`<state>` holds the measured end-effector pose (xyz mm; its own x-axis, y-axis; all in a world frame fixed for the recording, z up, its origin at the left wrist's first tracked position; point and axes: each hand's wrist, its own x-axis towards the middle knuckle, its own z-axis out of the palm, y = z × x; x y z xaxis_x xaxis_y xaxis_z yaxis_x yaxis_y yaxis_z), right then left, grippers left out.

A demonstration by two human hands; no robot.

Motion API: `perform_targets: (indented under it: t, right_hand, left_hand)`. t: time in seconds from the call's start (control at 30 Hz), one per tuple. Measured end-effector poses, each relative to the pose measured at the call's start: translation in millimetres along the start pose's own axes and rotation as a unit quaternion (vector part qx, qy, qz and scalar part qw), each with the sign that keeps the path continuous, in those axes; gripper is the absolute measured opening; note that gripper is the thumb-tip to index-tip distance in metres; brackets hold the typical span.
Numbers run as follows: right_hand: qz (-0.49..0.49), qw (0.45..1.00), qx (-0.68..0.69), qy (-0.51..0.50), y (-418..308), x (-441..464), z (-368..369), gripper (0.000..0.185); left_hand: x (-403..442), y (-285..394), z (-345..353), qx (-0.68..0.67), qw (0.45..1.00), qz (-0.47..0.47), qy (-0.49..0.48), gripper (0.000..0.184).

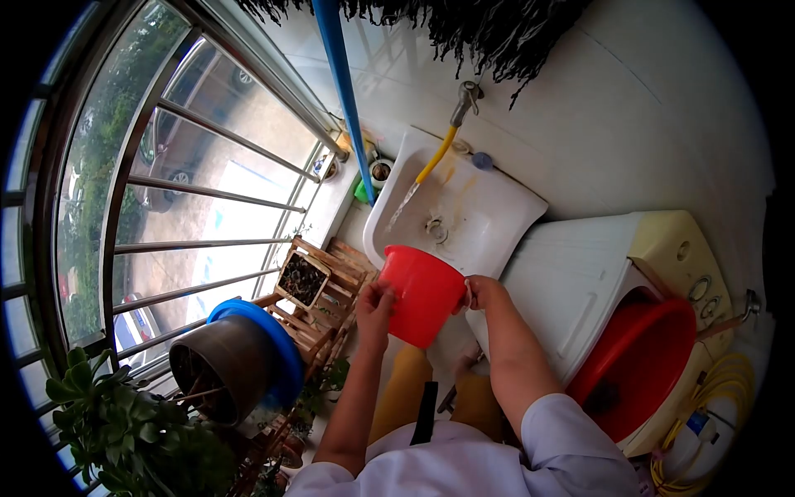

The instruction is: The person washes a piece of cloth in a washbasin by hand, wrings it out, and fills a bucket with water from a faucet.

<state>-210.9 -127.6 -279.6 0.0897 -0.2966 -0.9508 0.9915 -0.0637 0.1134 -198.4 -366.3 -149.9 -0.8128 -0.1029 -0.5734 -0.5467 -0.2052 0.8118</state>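
Note:
A red plastic bucket [421, 296] is tilted in front of me at the near rim of a white sink [513, 197]. My left hand [375, 310] grips its left side, fingers closed against the wall. On the right, my right hand [482, 295] holds the bucket near its rim, thumb and fingers pinched together. Water runs into the sink from a yellow hose [437, 155] fitted to a wall tap [468, 95]. The inside of the bucket is hidden from me.
Right of the sink stands a white washing machine [571, 273] with a red basin [642, 364] on it. At left are a wooden plant rack [323, 319], a dark pot [217, 373], a succulent [124, 422] and window bars [207, 192]. A blue pole [342, 83] slants behind.

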Motion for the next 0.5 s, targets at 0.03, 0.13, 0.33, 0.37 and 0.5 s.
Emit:
perform_targets:
  t: [0.03, 0.13, 0.33, 0.37, 0.5]
  right_hand:
    - [-0.006, 1.0, 0.006, -0.002, 0.7, -0.9, 0.0, 0.02]
    - [-0.085, 0.995, -0.006, 0.056, 1.3, 42.2, -13.4, 0.021]
    - [-0.226, 0.972, -0.043, 0.05, -68.8, -22.1, 41.1, 0.017]
    - [-0.304, 0.942, -0.09, 0.113, -74.9, -21.1, 42.0, 0.024]
    - [-0.443, 0.781, -0.204, 0.39, -92.3, -4.9, 49.8, 0.056]
  left_hand:
    - [-1.4, 5.5, 3.1, -0.005, 1.0, 0.001, 0.0, 0.012]
    - [-6.1, 23.0, 11.4, -0.028, 0.999, 0.02, 0.003, 0.013]
    - [16.4, 2.6, -4.9, -0.03, 0.996, 0.065, 0.051, 0.017]
    - [17.2, 5.4, -3.5, -0.013, 0.996, 0.052, 0.071, 0.019]
    - [26.9, 7.1, -0.5, 0.037, 0.997, 0.027, 0.07, 0.023]
